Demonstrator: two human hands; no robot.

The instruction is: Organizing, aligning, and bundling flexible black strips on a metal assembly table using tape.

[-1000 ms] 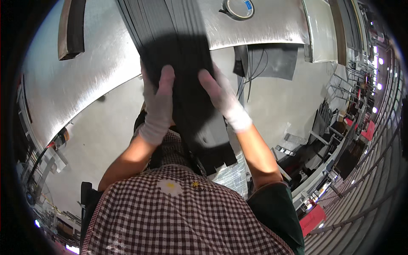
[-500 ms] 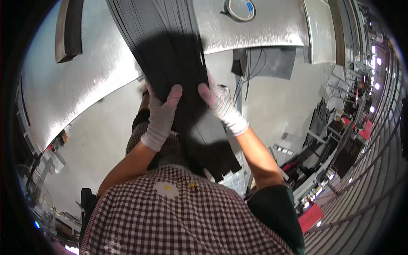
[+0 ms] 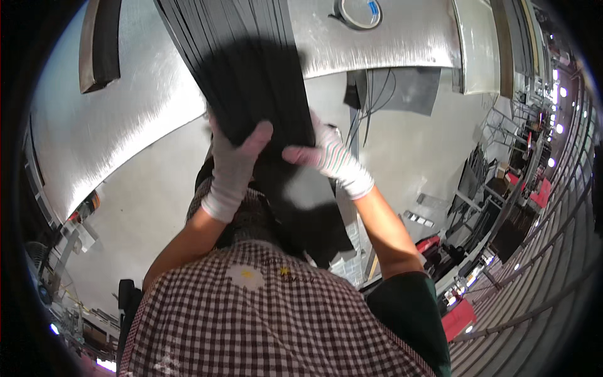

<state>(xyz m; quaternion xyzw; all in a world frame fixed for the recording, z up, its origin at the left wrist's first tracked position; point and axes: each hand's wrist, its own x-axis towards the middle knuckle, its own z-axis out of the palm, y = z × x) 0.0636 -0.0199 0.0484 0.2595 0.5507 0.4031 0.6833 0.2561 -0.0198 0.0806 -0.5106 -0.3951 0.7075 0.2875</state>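
Head view: both gloved hands grip a long dark fabric strip hanging off a steel tabletop.

Nearest, a checked apron [image 3: 264,320] fills the lower frame, with the bare forearms rising from it. Above, the left hand [image 3: 235,166], in a white glove, is closed on the left edge of the dark fabric strip [image 3: 251,81]; the right hand [image 3: 330,160], gloved too, pinches the strip's right edge. The strip's near end droops between the arms toward the apron, while most of its length lies across the tabletop [image 3: 125,125] beyond. Judging by this, the handling looks midway: the fabric is grasped, not yet fully laid out or gathered. Farther off sit a tape roll [image 3: 357,11] and a dark bar [image 3: 100,44].
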